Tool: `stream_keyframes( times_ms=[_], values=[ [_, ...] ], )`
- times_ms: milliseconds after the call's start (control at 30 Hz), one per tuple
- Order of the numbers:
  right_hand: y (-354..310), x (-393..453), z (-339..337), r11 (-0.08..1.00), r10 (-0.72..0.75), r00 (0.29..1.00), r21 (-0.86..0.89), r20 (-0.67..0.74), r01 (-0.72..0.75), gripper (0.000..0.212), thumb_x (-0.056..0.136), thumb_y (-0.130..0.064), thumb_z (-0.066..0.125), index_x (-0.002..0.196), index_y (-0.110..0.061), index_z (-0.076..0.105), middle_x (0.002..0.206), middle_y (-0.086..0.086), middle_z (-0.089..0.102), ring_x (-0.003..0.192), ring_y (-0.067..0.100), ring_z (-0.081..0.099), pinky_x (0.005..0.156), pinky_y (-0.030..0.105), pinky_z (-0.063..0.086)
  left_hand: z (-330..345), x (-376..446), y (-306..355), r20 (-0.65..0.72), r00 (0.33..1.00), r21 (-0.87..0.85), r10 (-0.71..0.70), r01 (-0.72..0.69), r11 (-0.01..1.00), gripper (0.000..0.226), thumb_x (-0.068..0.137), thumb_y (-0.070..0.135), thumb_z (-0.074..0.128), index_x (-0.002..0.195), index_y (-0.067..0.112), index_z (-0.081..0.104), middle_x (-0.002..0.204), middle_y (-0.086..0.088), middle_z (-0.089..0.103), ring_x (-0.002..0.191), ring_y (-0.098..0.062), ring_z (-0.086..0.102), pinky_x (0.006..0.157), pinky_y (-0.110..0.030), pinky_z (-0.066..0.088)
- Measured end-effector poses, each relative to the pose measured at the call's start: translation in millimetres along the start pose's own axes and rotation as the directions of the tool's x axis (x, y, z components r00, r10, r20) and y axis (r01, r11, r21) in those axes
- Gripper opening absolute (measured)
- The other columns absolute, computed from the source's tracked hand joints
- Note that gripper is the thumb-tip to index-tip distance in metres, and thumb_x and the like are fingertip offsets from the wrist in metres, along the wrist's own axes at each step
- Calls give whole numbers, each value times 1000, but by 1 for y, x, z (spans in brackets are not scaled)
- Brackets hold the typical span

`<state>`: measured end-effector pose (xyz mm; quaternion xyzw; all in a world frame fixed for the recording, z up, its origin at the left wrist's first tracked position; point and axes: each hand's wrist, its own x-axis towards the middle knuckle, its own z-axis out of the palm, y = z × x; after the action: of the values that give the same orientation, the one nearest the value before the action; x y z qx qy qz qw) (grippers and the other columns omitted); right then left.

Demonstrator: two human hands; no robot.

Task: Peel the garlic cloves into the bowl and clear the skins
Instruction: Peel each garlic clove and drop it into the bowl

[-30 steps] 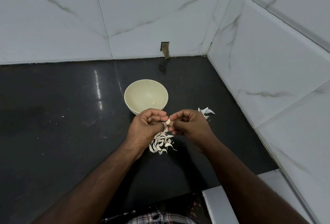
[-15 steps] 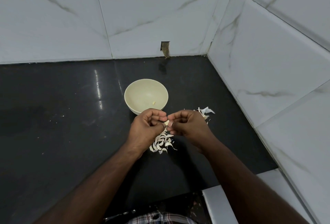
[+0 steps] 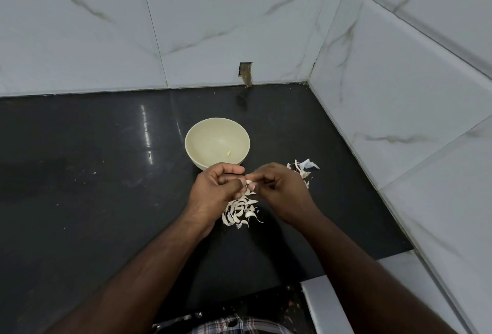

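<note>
Your counter (image 3: 93, 200) is a dark, glossy slab that fills the lower view, boxed in at the back and on your right by pale marbled wall tiles (image 3: 239, 27) that meet in a corner. A small rectangular hole (image 3: 245, 71) is cut in the back wall just above the counter line. Both your forearms reach in from the bottom edge and meet near the middle. Cream bowl (image 3: 202, 159) stands upright on the counter just beyond your knuckles, its near rim partly hidden by your left hand (image 3: 213, 190); one small yellowish peeled clove (image 3: 228, 153) lies inside, low on the near right of the bowl. Your left hand is curled, thumb and fingertips closed on a single garlic clove (image 3: 249, 182). Your right hand (image 3: 282, 190) is curled too and pinches the same clove from the other side, so the two hands are together with fingertips nearly touching, held above the counter. Right under them and slightly toward you lies a heap of pale garlic cloves (image 3: 241, 211), curved pieces piled loosely; whether some of these are skins only, you cannot tell from this view. A smaller scatter of papery skins (image 3: 304, 167) sits on the counter beyond your right hand, partly hidden by it. A few tiny pale specks (image 3: 93, 173) dot the counter well to your left. A strip of checked cloth (image 3: 239, 327) shows at the bottom edge.
</note>
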<state>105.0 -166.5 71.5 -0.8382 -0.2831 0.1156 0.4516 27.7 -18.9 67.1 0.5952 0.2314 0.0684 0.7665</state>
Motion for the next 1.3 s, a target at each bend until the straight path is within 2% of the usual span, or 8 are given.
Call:
stream_keyframes(
  times_ms=[167, 333, 500, 567, 700, 933, 1100, 1300],
  values=[
    [-2, 0, -2, 958, 96, 993, 263, 69, -111, 23, 84, 1, 76, 99, -15, 75, 94, 8, 75, 84, 12, 70, 78, 23, 56, -3, 0, -1, 37, 998, -33, -51, 53, 998, 17, 92, -2, 67, 108, 5, 66, 76, -6, 74, 65, -10, 67, 63, -20, 55],
    [-5, -1, -6, 950, 72, 989, 292, 131, -108, 28, 83, 4, 74, 93, -23, 76, 88, 10, 77, 80, 22, 71, 80, 37, 58, -2, -2, 0, 39, 994, -49, -99, 101, 994, 14, 92, 2, 68, 105, 5, 67, 81, -13, 75, 66, -13, 70, 60, -20, 57],
    [-6, -4, -6, 931, 82, 991, 347, 103, -113, 21, 80, 4, 78, 87, -15, 76, 84, 8, 77, 73, 11, 70, 74, 25, 59, -1, -2, -2, 44, 992, -77, -118, 121, 990, 11, 91, 4, 69, 101, 4, 70, 82, -13, 75, 70, -16, 70, 69, -25, 60],
    [-3, -5, -6, 921, 102, 991, 369, 91, -129, 18, 79, 5, 78, 88, -11, 76, 84, 9, 77, 74, 13, 71, 77, 31, 60, 0, -2, -2, 38, 991, -95, -125, 128, 987, 12, 91, 4, 69, 103, 3, 70, 83, -14, 75, 71, -15, 70, 70, -25, 60],
    [1, -4, -3, 922, 145, 988, 353, 57, -156, 14, 79, 0, 81, 90, -7, 77, 85, 11, 77, 79, 24, 73, 80, 41, 60, 0, -4, -2, 49, 991, -123, -129, 134, 983, 13, 93, 3, 67, 105, 3, 70, 89, -17, 74, 75, -16, 71, 71, -24, 60],
    [1, -5, -5, 923, 166, 985, 345, 42, -170, 5, 84, -2, 77, 88, -2, 75, 77, 10, 74, 62, 4, 64, 59, 16, 50, -3, -5, 0, 131, 978, -204, -163, 188, 961, 16, 95, 4, 63, 108, 3, 72, 98, -22, 74, 87, -18, 72, 83, -28, 59],
    [6, -7, -9, 930, 159, 984, 322, 84, -178, 9, 90, -3, 70, 84, -9, 70, 72, 10, 69, 65, 14, 62, 63, 28, 53, 1, -5, 0, 108, 978, -220, -181, 201, 955, 13, 98, 5, 59, 104, 4, 70, 90, -13, 73, 81, -17, 72, 76, -26, 60],
    [19, -5, -35, 983, 181, 967, 59, -180, -173, 16, 84, -7, 76, 84, -23, 78, 87, -9, 74, 80, 3, 68, 79, 26, 53, 1, -5, 2, 91, 978, -204, -187, 203, 958, 13, 98, 6, 60, 107, 3, 68, 89, -9, 75, 84, -17, 74, 71, -23, 59]
  ],
)
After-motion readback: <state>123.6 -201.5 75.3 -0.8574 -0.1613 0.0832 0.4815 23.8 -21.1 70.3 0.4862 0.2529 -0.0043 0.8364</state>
